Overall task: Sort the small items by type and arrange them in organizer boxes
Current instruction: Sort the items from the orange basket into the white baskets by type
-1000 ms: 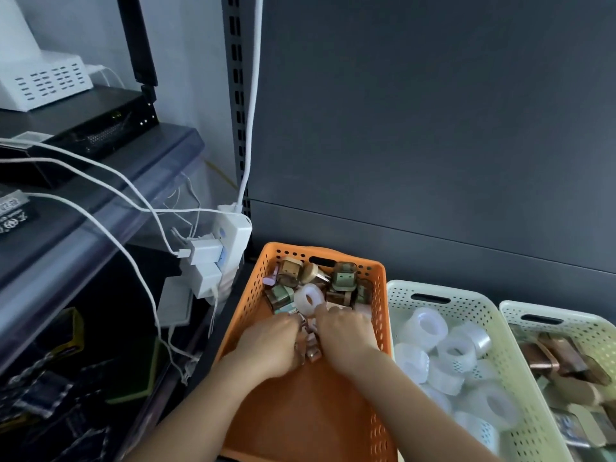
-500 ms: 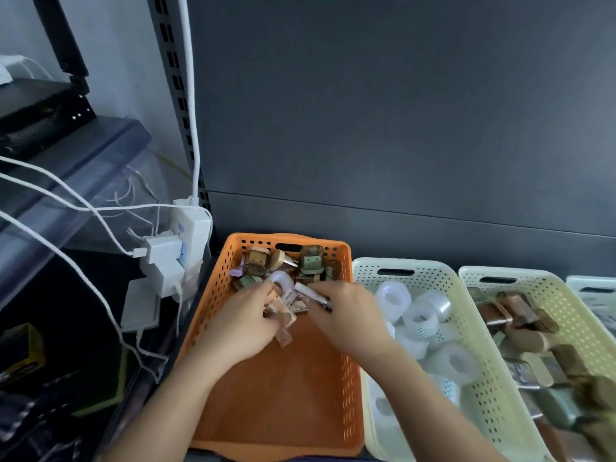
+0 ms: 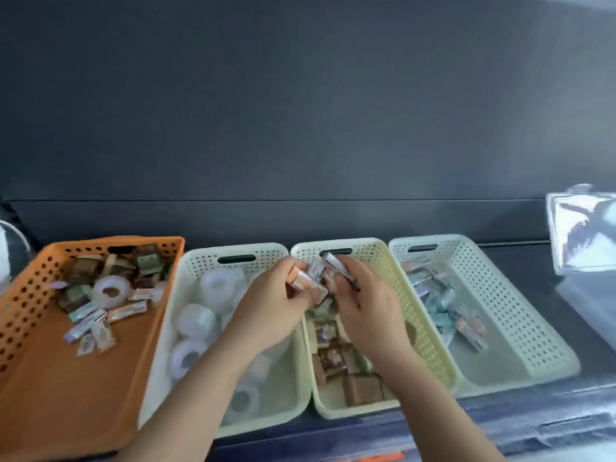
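Both hands hover over the far end of the middle cream basket (image 3: 422,315), which holds brown and green packets. My left hand (image 3: 271,306) grips a small bundle of flat packets (image 3: 308,278). My right hand (image 3: 366,303) pinches a slim wrapped packet (image 3: 335,265) beside them. The orange basket (image 3: 36,378) at left holds mixed small items: brown boxes, a tape roll (image 3: 111,291) and flat sachets. A cream basket (image 3: 206,258) next to it holds clear tape rolls. Another cream basket (image 3: 520,328) at right holds pale flat packets.
The baskets stand in a row on a dark shelf against a dark back panel. A clear plastic box (image 3: 581,231) stands at the far right, with another clear container below it. A white rounded object shows at the left edge.
Both hands left the orange basket carrying packets and moved right to the middle cream basket. The view swung right, so the power strip and cables are out of sight.
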Demonstrator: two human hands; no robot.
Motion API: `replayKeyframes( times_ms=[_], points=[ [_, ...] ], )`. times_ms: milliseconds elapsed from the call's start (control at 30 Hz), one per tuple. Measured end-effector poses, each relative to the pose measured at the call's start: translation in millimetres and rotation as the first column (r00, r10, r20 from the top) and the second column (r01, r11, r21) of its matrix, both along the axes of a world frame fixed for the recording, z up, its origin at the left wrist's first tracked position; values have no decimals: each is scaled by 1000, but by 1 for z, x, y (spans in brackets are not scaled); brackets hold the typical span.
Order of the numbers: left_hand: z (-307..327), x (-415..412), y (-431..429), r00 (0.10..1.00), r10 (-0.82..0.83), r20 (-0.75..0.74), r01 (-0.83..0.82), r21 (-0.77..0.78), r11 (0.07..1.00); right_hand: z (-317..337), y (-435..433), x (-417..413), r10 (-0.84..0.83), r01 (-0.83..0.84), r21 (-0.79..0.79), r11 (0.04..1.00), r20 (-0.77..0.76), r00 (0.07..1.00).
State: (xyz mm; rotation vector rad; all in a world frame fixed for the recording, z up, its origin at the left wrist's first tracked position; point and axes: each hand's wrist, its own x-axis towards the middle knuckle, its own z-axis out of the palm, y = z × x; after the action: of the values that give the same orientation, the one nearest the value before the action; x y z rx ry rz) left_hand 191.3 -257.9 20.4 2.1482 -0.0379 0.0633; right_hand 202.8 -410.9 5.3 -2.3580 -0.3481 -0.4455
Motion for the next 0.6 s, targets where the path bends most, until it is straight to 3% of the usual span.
replayKeyframes(
  times_ms=[133,267,367,433,533,600],
  points=[
    [0,19,-94,998,-68,7,67,92,993,-6,-88,9,-124,124,-80,989,-5,992],
    [-7,36,-169,982,-183,44,161,306,938,-16,-159,14,-244,227,-187,956,-77,967],
    [-19,49,-207,955,-264,132,158,527,835,-26,-196,19,-317,267,-283,921,-149,937],
    [-28,53,-221,952,-297,81,175,649,740,-34,-213,20,-329,220,-389,895,-239,913],
    [-38,56,-225,949,-314,-43,241,743,625,-38,-227,21,-334,151,-463,873,-344,878],
    [-41,57,-221,944,-326,-44,245,755,608,-37,-229,23,-348,154,-486,860,-340,874]
  ],
)
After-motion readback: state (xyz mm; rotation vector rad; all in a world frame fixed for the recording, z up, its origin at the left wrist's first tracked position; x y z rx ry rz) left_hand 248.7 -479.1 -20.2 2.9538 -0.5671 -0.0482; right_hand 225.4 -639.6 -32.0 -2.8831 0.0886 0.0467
